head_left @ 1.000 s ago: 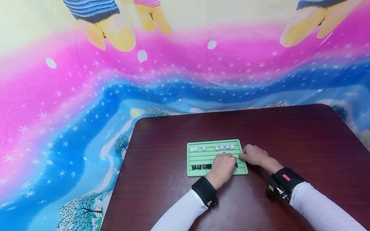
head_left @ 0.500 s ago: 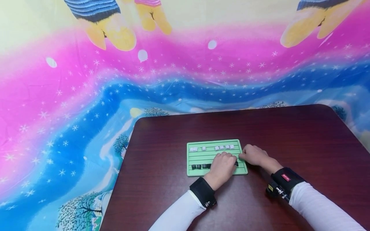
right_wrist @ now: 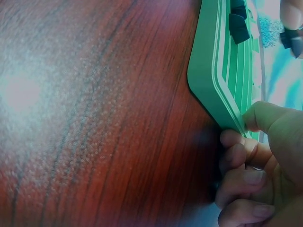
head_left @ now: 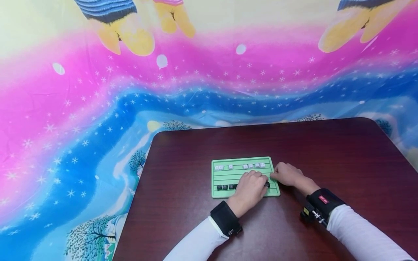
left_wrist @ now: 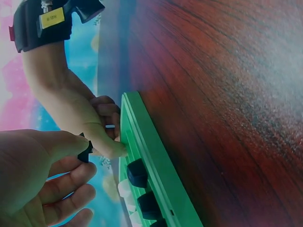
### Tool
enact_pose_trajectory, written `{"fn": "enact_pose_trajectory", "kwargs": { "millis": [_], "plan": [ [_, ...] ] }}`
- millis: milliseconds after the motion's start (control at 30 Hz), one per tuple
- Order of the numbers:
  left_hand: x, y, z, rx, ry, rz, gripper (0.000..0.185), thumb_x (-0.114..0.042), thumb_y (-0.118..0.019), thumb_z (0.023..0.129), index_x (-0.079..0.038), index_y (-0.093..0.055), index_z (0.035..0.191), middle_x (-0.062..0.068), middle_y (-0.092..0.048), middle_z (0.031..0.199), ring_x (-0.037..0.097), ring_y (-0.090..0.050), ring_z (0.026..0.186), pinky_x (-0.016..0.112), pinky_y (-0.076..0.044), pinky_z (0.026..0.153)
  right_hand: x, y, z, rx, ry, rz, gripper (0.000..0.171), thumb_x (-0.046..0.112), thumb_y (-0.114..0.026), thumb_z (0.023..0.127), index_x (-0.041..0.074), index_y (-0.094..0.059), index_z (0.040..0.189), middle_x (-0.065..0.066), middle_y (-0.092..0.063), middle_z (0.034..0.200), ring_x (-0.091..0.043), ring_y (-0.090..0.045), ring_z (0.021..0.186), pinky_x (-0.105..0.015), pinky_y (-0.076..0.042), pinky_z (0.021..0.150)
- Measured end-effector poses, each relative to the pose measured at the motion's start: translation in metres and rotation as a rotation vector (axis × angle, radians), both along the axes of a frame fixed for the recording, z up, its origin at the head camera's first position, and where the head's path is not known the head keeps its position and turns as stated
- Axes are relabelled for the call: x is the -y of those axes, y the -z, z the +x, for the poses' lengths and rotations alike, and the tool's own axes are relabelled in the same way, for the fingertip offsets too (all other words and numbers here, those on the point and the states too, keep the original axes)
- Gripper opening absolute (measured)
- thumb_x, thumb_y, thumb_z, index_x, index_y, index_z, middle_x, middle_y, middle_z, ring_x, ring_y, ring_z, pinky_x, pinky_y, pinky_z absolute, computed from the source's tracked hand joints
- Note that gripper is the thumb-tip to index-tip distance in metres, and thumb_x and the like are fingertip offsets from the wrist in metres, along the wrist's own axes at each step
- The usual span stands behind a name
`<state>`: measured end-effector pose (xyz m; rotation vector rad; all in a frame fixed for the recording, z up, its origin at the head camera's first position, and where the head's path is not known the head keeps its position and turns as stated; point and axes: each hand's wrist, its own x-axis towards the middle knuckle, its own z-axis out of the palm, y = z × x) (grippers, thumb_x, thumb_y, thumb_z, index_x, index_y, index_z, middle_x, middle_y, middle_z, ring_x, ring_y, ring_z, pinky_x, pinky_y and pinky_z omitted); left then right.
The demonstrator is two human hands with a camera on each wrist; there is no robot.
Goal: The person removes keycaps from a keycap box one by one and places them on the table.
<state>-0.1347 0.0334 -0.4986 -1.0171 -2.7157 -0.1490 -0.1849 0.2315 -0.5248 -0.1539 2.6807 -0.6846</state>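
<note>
A light green grooved tray (head_left: 228, 177) lies on the table. White keycaps (head_left: 250, 166) sit along its far side and black keycaps (head_left: 225, 187) along its near side. Over the near row, my left hand (head_left: 249, 188) hides part of the black keycaps. Its thumb and index finger pinch one black keycap (left_wrist: 85, 150), which is lifted clear of the tray in the left wrist view. At the tray's right edge, my right hand (head_left: 287, 174) grips the rim, with the thumb (right_wrist: 262, 117) on the upper side and fingers curled against the outside.
The dark reddish-brown table (head_left: 183, 214) extends around the tray on all sides. Behind it hangs a colourful printed cloth (head_left: 202, 72). Both wrists wear black straps; a small camera device (head_left: 307, 214) is on the right one.
My left wrist and forearm have shifted slightly left, while the left fingers stay over the right part of the near row. My right hand keeps its place at the rim.
</note>
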Motion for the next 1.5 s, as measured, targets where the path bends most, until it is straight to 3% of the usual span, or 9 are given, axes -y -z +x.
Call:
{"fn": "enact_pose_trajectory", "kwargs": {
  "millis": [600,1200,1500],
  "plan": [
    [0.002,-0.006,0.016,-0.060,0.049,-0.006,0.013,-0.037,-0.074,0.089,-0.025,-0.071,0.091,-0.012,-0.068,0.087,0.007,-0.064,0.083,0.022,-0.045,0.067,0.000,-0.001,0.000,-0.015,0.002,-0.015,0.043,0.025,-0.057,0.092,0.020,-0.039,0.053,0.008,-0.029,0.051,-0.009,-0.027,0.046,-0.024,-0.021,0.048],
    [-0.006,0.013,0.033,-0.119,0.112,-0.079,0.014,-0.040,-0.076,0.087,-0.028,-0.073,0.092,-0.013,-0.068,0.085,0.005,-0.065,0.080,0.022,-0.048,0.068,0.000,-0.003,0.004,-0.017,0.004,-0.032,0.043,0.023,-0.057,0.092,0.019,-0.039,0.053,0.007,-0.029,0.050,-0.010,-0.028,0.046,-0.024,-0.020,0.049],
    [-0.009,0.019,0.037,-0.091,0.126,-0.116,0.013,-0.041,-0.077,0.086,-0.029,-0.073,0.089,-0.015,-0.069,0.083,0.004,-0.065,0.078,0.021,-0.042,0.063,0.001,-0.004,0.004,-0.017,0.003,-0.037,0.043,0.022,-0.057,0.092,0.020,-0.038,0.053,0.008,-0.028,0.051,-0.010,-0.026,0.046,-0.024,-0.018,0.050]
  ]
}}
